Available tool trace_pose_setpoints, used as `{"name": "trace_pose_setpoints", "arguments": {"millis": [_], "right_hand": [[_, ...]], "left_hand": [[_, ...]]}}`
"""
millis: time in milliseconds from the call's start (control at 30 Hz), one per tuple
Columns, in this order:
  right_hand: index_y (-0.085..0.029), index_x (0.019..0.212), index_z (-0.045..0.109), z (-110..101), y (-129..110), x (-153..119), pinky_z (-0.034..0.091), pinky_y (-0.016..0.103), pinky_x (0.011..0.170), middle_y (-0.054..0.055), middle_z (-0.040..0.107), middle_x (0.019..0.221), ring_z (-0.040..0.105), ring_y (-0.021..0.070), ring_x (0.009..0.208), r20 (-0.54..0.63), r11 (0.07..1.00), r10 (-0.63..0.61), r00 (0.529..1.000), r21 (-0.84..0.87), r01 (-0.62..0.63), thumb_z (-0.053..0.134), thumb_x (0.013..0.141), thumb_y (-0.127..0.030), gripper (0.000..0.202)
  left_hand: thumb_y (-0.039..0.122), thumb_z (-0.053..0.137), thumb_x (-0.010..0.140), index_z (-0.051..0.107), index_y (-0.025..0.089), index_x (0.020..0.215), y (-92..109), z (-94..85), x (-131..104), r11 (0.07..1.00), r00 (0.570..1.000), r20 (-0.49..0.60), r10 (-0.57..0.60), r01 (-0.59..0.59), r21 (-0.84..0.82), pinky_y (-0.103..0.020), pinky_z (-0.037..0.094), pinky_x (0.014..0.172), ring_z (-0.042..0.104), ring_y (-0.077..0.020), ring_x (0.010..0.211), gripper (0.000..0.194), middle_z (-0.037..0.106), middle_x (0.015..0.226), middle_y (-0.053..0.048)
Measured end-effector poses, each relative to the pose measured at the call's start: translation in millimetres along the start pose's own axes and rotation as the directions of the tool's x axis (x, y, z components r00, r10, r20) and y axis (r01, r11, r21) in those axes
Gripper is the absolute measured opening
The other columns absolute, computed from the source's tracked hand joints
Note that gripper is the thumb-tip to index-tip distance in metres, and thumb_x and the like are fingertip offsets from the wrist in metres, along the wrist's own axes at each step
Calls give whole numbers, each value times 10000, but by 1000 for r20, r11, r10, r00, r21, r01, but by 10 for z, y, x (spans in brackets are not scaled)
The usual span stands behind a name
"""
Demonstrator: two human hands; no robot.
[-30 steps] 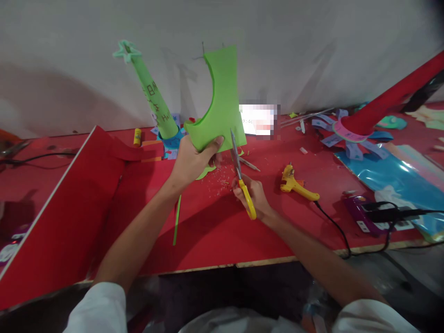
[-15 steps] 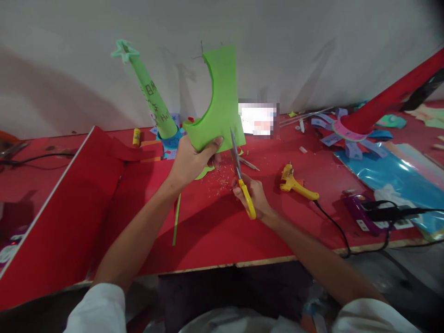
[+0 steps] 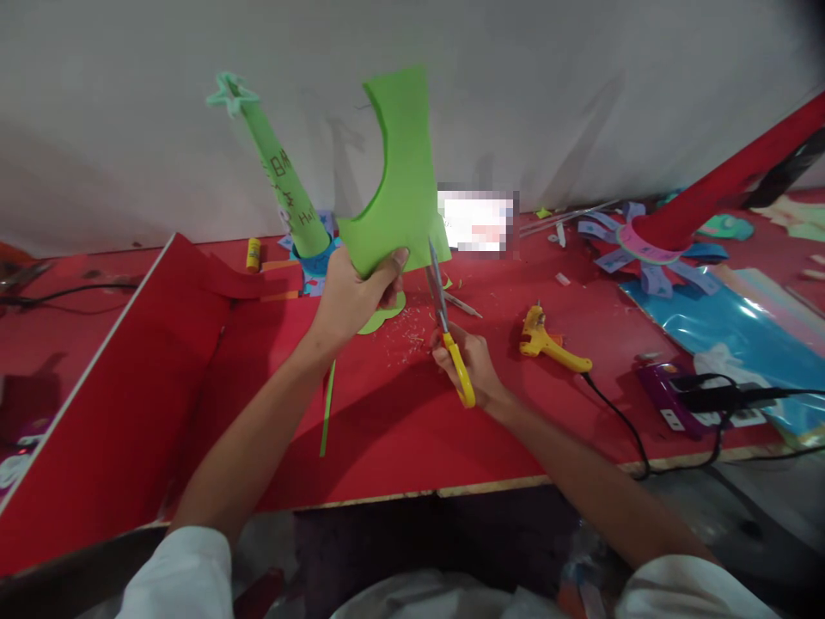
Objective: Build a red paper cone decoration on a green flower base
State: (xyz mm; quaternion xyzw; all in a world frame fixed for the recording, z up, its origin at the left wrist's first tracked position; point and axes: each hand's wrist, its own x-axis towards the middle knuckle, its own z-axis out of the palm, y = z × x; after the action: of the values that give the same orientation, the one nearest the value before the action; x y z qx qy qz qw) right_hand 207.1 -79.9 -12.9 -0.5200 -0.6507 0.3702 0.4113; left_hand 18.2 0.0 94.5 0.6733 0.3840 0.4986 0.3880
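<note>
A sheet of bright green paper (image 3: 406, 172), with a large curved cut-out on its left side, is held up in my left hand (image 3: 361, 288). The thumb presses on the front of its lower edge. My right hand (image 3: 473, 361) grips a pair of yellow-handled scissors (image 3: 460, 370) pointing upward. Their blades meet the sheet's lower right edge, where a slit shows. Below the sheet, a scalloped green paper piece (image 3: 385, 318) lies on the red table (image 3: 387, 430), partly covered by my left hand.
A green paper tube (image 3: 284, 172) topped by a star stands at back left. At right are a corded yellow glue gun (image 3: 547, 340), a purple power strip (image 3: 670, 400) and a red tube (image 3: 728, 180). A folded red board (image 3: 129, 387) rises at left; a glue stick (image 3: 253, 254) stands behind it.
My left hand and the green sheet have shifted slightly left, and the sheet's top has tilted left. More of the scalloped piece shows. The scissors have hardly moved.
</note>
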Motion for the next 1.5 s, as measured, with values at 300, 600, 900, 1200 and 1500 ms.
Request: {"name": "trace_pose_setpoints", "arguments": {"millis": [300, 600, 900, 1200, 1500], "right_hand": [[-228, 846, 531, -8, -28, 4, 399, 290, 580, -19, 523, 637, 512, 147, 578, -9, 1000, -29, 1000, -7, 29, 470, 906, -816, 594], [-233, 858, 532, -3, -24, 4, 399, 285, 561, -23, 531, 641, 520, 143, 557, 0, 999, -38, 999, -3, 38, 513, 921, -740, 511], [-239, 833, 525, 8, 0, 6, 413, 285, 565, -19, 535, 651, 535, 146, 570, -9, 999, -33, 999, 37, 33, 547, 929, -683, 455], [-235, 865, 539, -13, -26, 6, 414, 298, 569, -12, 553, 650, 544, 155, 570, 21, 999, -35, 999, -11, 35, 524, 919, -726, 494], [-236, 852, 523, -16, -31, 11, 420, 305, 583, -7, 552, 642, 562, 167, 580, 25, 1000, -20, 999, -16, 20, 499, 912, -755, 523]], "left_hand": [[290, 728, 884, 554, 200, 726, -44, -85, 51, 997, 999, -36, 11, -13, -73, -186, 394, 402, 477, -56, 426, 252, 535, 551, 60], [348, 836, 844, 598, 218, 817, -78, -182, 151, 981, 988, -129, 87, -107, -160, -199, 303, 389, 394, -36, 437, 273, 477, 627, 75], [430, 809, 887, 643, 233, 903, -85, -163, 109, 981, 987, -120, 109, -126, -145, -200, 328, 387, 437, -54, 479, 258, 498, 670, 56], [391, 762, 930, 637, 238, 939, -84, -142, 102, 983, 983, -141, 118, -137, -126, -205, 344, 390, 441, -63, 468, 198, 511, 668, 55], [451, 757, 932, 657, 240, 954, -133, -96, 88, 981, 985, -90, 148, -158, -110, -213, 335, 412, 451, -64, 470, 234, 503, 654, 57]]}}
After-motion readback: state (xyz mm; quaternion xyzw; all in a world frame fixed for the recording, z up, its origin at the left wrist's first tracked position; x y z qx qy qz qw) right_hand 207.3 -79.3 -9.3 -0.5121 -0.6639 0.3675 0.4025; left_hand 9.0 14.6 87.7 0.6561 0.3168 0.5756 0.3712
